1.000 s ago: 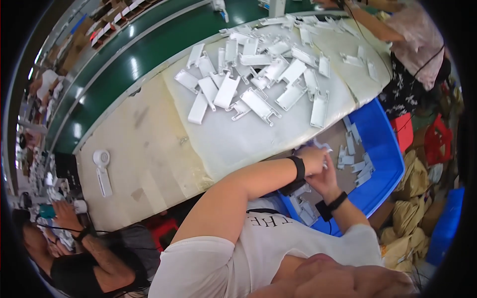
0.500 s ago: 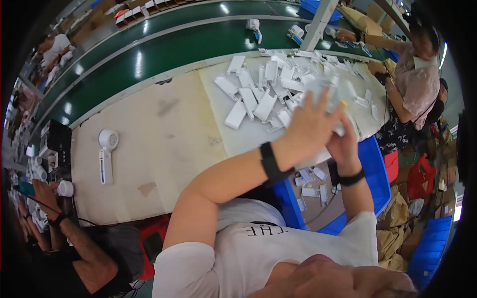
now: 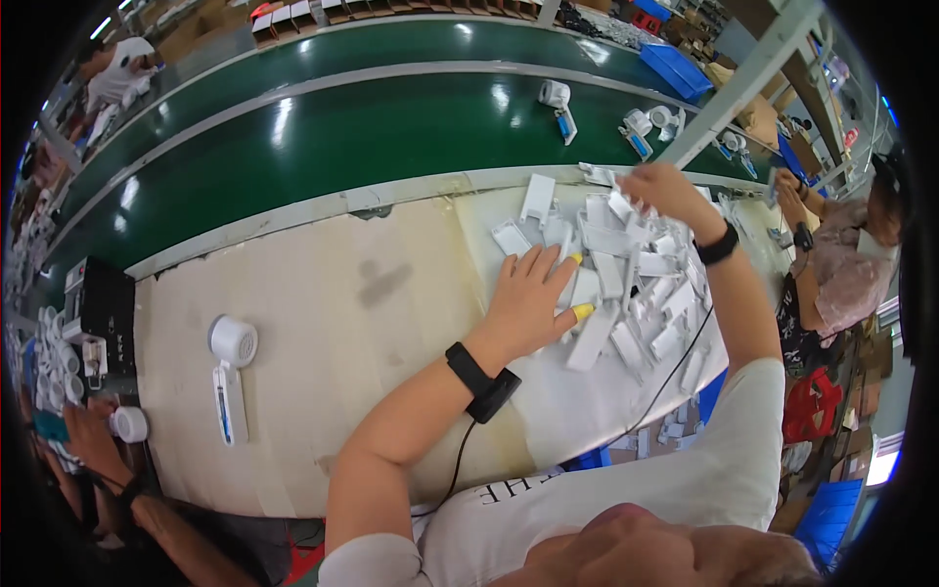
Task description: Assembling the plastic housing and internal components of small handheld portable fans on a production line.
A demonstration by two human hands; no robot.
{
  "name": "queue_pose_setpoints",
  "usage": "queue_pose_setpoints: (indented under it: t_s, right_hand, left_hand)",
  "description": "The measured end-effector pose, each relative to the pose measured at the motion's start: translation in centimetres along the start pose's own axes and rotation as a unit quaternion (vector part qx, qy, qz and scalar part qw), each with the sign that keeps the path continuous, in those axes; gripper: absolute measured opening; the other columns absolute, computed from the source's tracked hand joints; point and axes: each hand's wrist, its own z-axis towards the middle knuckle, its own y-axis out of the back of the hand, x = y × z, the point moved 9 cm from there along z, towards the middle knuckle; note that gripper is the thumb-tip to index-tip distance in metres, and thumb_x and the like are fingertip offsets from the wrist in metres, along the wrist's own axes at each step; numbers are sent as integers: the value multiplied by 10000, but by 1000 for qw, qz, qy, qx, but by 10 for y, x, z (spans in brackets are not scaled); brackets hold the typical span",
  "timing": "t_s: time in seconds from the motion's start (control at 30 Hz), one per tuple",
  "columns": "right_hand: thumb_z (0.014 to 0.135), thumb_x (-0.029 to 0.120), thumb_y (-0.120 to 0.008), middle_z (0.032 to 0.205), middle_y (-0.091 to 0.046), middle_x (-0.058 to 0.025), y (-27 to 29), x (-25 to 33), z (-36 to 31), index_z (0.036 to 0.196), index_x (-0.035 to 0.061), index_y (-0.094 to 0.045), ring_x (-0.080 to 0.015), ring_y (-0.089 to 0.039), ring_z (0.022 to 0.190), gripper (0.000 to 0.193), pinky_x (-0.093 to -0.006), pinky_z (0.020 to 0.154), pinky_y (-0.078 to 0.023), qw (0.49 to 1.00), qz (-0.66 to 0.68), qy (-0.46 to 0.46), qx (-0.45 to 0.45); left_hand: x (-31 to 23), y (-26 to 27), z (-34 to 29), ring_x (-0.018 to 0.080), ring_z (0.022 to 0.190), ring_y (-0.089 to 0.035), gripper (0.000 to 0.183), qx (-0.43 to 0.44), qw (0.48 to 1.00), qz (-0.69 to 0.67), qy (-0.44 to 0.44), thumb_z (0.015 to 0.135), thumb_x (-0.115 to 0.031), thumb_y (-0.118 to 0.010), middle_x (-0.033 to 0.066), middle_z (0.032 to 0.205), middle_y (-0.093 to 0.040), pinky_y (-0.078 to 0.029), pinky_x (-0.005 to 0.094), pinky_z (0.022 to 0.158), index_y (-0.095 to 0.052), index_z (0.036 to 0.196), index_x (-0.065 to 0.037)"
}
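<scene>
Beside a green conveyor (image 3: 372, 127), a splayed left hand (image 3: 526, 301) is covering the left edge of white plastic parts (image 3: 606, 274) heaped on the worktop (image 3: 303, 293), while the right hand (image 3: 673, 194), well apart, is hanging curled over the far edge, its grip impossible to tell.

Wore a white short-sleeved T-shirt (image 3: 606, 509) with dark lettering (image 3: 518, 488) across the front, a black band (image 3: 719, 245) around each wrist, a boxy dark module (image 3: 496, 396) and thin cable (image 3: 461, 460) at the left one, and yellow covers (image 3: 584, 311) on left thumb (image 3: 564, 321) and forefinger (image 3: 564, 277).
</scene>
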Motion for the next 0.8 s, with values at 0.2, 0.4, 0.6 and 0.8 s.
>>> queue_pose_setpoints:
  t_s: [0.2, 0.4, 0.6, 0.8]
  right_hand:
    - [824, 319, -552, 969, -636, -149, -22, 2, 182, 1005, 29, -626, -277, -595, 907, 350, -328, 812, -446, 983, 12, 178, -43]
    - [753, 146, -581, 881, -638, -99, -27, -4, 225, 1017, 37, -632, -203, -621, 804, 290, -294, 670, -505, 988, 143, 36, -51]
    - [898, 157, -502, 1001, -585, -86, -11, 84, 94, 1183, 18, -450, -163, -625, 857, 321, -220, 693, -545, 840, 510, 120, 140]
    - [858, 116, -565, 983, -574, -66, -78, 146, -63, 1041, 49, -483, -197, -638, 824, 211, -283, 666, -560, 824, 514, 170, 170]
  left_hand:
    - [31, 13, 11, 272, 794, -486, 356, -118, 986, -113, 46, 652, -107, -599, 82, 881, -510, -363, 392, 693, -554, 1002, -59]
    - [44, 18, 8, 258, 741, -511, 269, -147, 965, -203, 75, 696, -101, -587, 81, 768, -538, -387, 379, 676, -564, 960, -60]
    - [99, 4, -6, 155, 838, -553, 299, -156, 768, -537, 312, 895, -273, -468, 94, 879, -602, -440, 327, 727, -548, 1004, -6]
    - [76, 76, -6, 157, 946, -551, 492, -253, 630, -706, 200, 947, -387, -354, 110, 1083, -553, -456, 277, 797, -438, 1188, 33]
